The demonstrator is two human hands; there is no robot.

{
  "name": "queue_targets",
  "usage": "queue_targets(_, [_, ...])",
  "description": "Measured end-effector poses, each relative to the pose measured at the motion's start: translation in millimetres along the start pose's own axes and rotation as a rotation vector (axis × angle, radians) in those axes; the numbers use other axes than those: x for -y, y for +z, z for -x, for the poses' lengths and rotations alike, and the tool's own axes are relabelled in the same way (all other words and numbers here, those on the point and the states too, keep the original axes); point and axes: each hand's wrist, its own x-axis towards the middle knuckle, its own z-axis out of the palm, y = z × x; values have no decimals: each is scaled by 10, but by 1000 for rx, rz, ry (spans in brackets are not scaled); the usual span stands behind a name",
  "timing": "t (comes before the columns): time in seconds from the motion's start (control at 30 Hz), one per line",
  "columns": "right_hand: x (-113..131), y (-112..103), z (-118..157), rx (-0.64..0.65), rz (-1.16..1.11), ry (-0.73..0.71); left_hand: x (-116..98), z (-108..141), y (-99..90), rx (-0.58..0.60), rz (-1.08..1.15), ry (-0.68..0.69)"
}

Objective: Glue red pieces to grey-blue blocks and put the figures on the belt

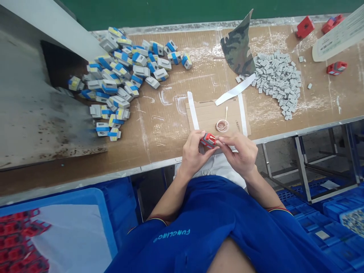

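My left hand (194,152) is closed around a small red and grey toy vehicle (208,140), held over the table's front edge. At the toy's right end the fingertips of my right hand (239,151) are pinched together. A thin pale piece shows on the toy beside those fingertips; what it is, I cannot make out. Just beyond my hands stands a small clear cup (222,126) with a cotton swab (226,112) leaning in it. The cup rests on a cardboard sheet (209,110) with white tape strips along its sides.
White, blue and yellow toy parts (122,72) are heaped at the left. Small grey pieces (280,81) lie piled at the right beside a camouflage-patterned sheet (238,43). Farther right are red toy vehicles (337,68) and a translucent bottle (338,36). A blue crate (106,220) stands lower left.
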Motion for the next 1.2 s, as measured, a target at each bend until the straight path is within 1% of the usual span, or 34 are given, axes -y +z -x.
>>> queue_targets(0.37, [16, -32, 13, 6, 9, 13, 8, 12, 28, -19, -25, 27])
queue_targets(0.6, [15, -77, 37, 9, 64, 23, 4, 3, 37, -38, -26, 46])
queue_targets(0.77, [39, -86, 46, -1, 20, 29, 0, 6, 43, -40, -21, 42])
queue_targets(1.0, [26, -86, 48, 27, 36, 30, -6, 0, 46, -23, -43, 37])
queue_targets(1.2, [29, -113, 62, 10, 36, 39, -6, -6, 47, -45, -23, 44])
